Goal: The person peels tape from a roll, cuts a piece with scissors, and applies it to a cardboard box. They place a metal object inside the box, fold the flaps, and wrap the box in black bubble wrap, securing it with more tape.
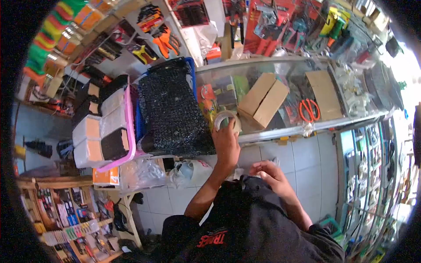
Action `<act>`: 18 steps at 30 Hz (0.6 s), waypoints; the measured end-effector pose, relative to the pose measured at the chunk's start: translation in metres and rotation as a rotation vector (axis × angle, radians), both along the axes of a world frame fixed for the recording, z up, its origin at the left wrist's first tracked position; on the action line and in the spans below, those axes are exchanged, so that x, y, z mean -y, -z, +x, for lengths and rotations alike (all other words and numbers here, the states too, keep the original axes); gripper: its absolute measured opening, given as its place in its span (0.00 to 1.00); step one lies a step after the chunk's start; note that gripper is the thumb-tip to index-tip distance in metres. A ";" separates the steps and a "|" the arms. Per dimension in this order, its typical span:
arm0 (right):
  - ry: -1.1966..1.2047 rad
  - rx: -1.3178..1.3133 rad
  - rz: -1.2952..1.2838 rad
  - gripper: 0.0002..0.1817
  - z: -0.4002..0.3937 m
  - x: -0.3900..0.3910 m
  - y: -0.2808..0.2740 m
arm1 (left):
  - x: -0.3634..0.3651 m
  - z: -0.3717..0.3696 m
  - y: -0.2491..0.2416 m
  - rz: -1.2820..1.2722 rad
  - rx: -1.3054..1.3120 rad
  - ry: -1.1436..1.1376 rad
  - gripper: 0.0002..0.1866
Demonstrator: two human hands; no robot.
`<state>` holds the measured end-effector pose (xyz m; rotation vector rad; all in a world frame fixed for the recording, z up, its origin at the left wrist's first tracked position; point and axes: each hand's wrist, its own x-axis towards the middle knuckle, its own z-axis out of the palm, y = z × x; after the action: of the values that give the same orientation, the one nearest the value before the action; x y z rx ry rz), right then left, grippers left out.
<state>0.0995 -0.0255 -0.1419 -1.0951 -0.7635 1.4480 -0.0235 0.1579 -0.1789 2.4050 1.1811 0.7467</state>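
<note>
On the glass counter's left part, my left hand (226,147) has its fingers on a roll of tape (225,121), one finger reaching into the ring. My right hand (272,176) hovers in front of the counter edge, near my body, fingers partly bent and apart, with nothing in it. A closed brown cardboard box (264,100) lies on the glass to the right of the tape. Farther right are orange-handled scissors (309,110) beside a flat cardboard piece (326,95). Black bubble wrap (173,107) fills a blue crate left of my left hand.
A pink basket (130,127) with wrapped packages stands at the left. The glass counter (285,131) has a metal front edge. Packaged tools (267,33) hang behind it. Shelves of goods (372,162) stand at the right, and an orange box (105,176) sits lower left.
</note>
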 end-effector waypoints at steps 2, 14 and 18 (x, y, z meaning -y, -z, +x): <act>-0.003 -0.033 0.195 0.35 -0.009 0.001 -0.040 | 0.010 -0.007 -0.005 -0.046 0.354 0.035 0.31; -0.194 -0.431 1.104 0.50 -0.078 -0.017 -0.162 | 0.078 -0.062 -0.014 -0.483 0.849 0.240 0.39; 0.062 -0.427 0.998 0.49 -0.102 0.009 -0.166 | 0.073 -0.061 -0.022 -0.404 0.844 0.231 0.39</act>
<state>-0.0027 -0.0345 0.0245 -0.0414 -0.9546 0.9701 -0.0847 0.0852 -0.1565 1.5760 0.6088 1.1450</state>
